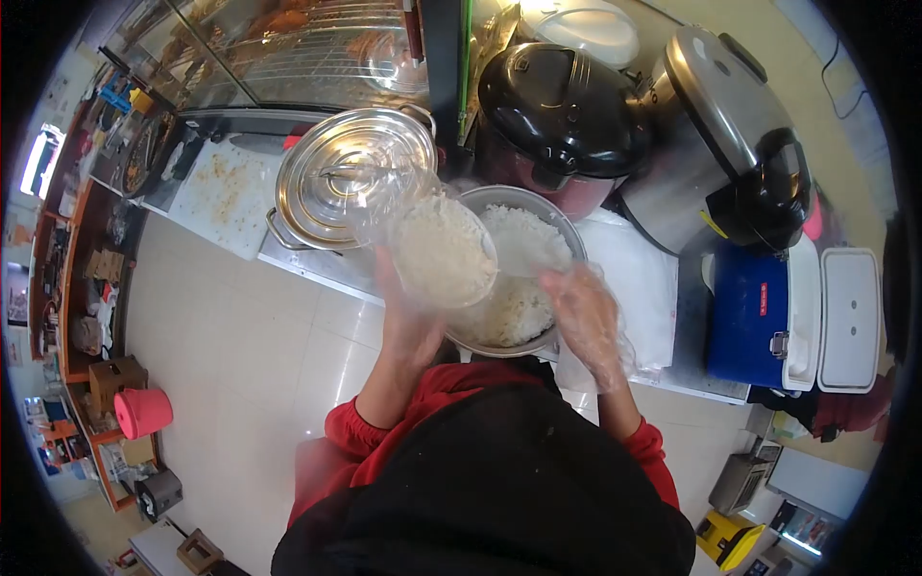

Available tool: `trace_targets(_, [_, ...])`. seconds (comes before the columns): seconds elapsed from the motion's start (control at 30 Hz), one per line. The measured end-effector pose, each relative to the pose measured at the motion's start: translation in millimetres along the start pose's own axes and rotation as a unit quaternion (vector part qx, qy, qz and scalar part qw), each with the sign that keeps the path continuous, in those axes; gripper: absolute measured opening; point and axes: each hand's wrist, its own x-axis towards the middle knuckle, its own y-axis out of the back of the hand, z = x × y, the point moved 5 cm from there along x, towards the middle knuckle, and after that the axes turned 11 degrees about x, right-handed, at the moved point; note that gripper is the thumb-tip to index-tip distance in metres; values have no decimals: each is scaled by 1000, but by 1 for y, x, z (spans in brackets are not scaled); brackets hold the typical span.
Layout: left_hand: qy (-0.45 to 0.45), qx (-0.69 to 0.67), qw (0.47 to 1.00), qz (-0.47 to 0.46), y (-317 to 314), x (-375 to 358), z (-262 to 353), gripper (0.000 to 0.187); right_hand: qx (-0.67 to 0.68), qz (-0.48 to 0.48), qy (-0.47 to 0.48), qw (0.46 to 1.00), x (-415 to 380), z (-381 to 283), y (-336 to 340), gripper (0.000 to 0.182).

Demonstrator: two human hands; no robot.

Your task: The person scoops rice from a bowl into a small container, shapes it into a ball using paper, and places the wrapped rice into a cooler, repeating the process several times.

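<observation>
My left hand (408, 322) is closed around the near side of a bowl of white rice (445, 252), which is tilted over the left edge of a metal pot (569, 213). Clear plastic film (392, 197) bunches at the bowl's far left side. Loose white rice (519, 312) lies inside the pot. My right hand (582, 312), in a loose clear plastic glove, is closed at the pot's right rim. From its fingers a pale rice paddle (531, 257), blurred and partly hard to see, reaches over the rice.
Left of the bowl stands a lidded steel pot (355, 173) beside a stained white cutting board (223, 190). Behind are a black-lidded rice cooker (564, 106) and a large silver rice warmer (735, 125). White sheets (629, 288) lie right of the pot, before a blue cooler (754, 312).
</observation>
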Motion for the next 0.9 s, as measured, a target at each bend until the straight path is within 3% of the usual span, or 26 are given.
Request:
trace_targets(0.1, [-12,14,1000,9,2,-6,-3,71,55,104,225,967,17,-20,-15,46])
trace_targets(0.17, [-14,16,1000,19,5,-11,-8,72,206,145,279,926,18,-45,-18,51])
trace_targets(0.23, [4,-21,999,33,5,-13,-13,72,189,127,311,923,8,-70,-21,56])
trace_targets(0.3, [21,-34,999,27,7,-14,-13,71,2,49,318,947,-9,-91,-30,59])
trace_targets(0.37, [41,-20,999,1,11,-15,-9,71,163,117,366,909,-1,-93,0,59])
trace_targets(0.47, [87,-54,994,-30,8,-14,-20,69,233,60,321,916,-12,-78,8,64])
trace_targets(0.5, [102,-40,993,-49,3,-14,-26,69,121,10,317,941,-17,-90,-4,66])
trace_targets(0.6, [147,-14,983,-113,-17,-17,-42,69,-14,54,316,947,-33,-82,12,71])
trace_targets(0.63, [161,-23,978,-131,-28,-20,-45,69,-33,114,328,937,-34,-67,36,71])
trace_targets(0.7, [169,-3,976,-139,-42,-29,-63,68,25,166,336,927,-51,-59,60,75])
trace_targets(0.8, [163,47,973,-158,-65,-37,-100,65,50,-54,318,945,-57,-42,44,78])
trace_targets(0.9, [204,-18,954,-220,-103,-41,-135,63,61,-69,309,946,-72,1,73,76])
